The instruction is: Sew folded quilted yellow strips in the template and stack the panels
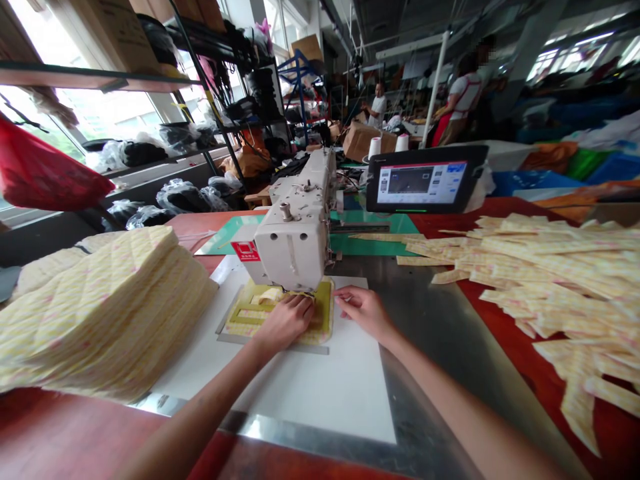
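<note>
A white industrial sewing machine stands over a quilted yellow fabric panel, which lies in a flat frame-like template on a white board. My left hand presses on the panel just in front of the machine's foot, and its fingertips reach toward the needle area. My right hand is beside the panel's right edge, with its fingertips close to the fabric. The needle and presser foot are mostly hidden behind the machine head and my left hand.
A tall stack of quilted panels rises to my left. Many quilted strips cover the red table on my right. A tablet screen and thread cones stand behind the machine. Two co-workers stand farther back.
</note>
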A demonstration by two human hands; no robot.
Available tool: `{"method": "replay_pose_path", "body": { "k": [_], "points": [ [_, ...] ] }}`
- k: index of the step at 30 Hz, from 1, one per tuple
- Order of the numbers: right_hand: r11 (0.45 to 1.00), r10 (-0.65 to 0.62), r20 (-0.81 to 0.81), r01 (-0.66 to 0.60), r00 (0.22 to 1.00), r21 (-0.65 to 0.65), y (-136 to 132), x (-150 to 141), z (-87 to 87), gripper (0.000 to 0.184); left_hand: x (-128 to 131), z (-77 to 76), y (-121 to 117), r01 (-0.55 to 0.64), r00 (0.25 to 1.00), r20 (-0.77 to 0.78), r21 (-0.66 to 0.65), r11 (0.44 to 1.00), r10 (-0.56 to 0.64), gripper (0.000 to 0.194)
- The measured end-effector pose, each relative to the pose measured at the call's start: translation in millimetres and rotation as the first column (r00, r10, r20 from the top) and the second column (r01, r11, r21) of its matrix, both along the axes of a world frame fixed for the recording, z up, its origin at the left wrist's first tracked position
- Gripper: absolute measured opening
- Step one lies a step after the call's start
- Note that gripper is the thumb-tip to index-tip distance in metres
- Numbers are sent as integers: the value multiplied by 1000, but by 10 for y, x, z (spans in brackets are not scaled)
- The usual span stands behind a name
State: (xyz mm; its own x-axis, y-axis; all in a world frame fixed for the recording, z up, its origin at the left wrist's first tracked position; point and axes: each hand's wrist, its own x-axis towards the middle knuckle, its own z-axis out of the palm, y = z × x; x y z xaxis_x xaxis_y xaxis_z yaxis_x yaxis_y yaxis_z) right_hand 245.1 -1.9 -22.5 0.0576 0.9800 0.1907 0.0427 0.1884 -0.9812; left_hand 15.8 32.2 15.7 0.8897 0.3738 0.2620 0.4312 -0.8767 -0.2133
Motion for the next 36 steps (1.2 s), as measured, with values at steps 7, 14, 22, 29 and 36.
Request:
{"method": "replay_pose_path", "body": {
  "k": [7, 14, 22, 29, 36],
  "points": [
    [1000, 7, 45, -8, 999, 30, -7, -22, -1, 34, -1, 24, 43, 5, 998, -54, -98, 995, -10, 15],
    [996, -24, 184, 8, 983, 88, -5, -27, -41, 25, -71, -70, 131, 11, 995, 95, -270, 963, 15, 32],
    [943, -157, 719, -115, 677, 313, -130, -273, 89, 30, -134, -163, 12, 93, 890, 439, -442, 892, 125, 34],
    [940, -209, 835, -132, 509, 316, -71, -326, 67, 39, -223, -159, 12, 79, 893, 430, -439, 895, 132, 37],
    [969, -191, 815, -29, 547, 246, 22, -298, 58, 39, -253, -154, 26, 78, 861, 464, -525, 847, 209, 27]
  ]
}}
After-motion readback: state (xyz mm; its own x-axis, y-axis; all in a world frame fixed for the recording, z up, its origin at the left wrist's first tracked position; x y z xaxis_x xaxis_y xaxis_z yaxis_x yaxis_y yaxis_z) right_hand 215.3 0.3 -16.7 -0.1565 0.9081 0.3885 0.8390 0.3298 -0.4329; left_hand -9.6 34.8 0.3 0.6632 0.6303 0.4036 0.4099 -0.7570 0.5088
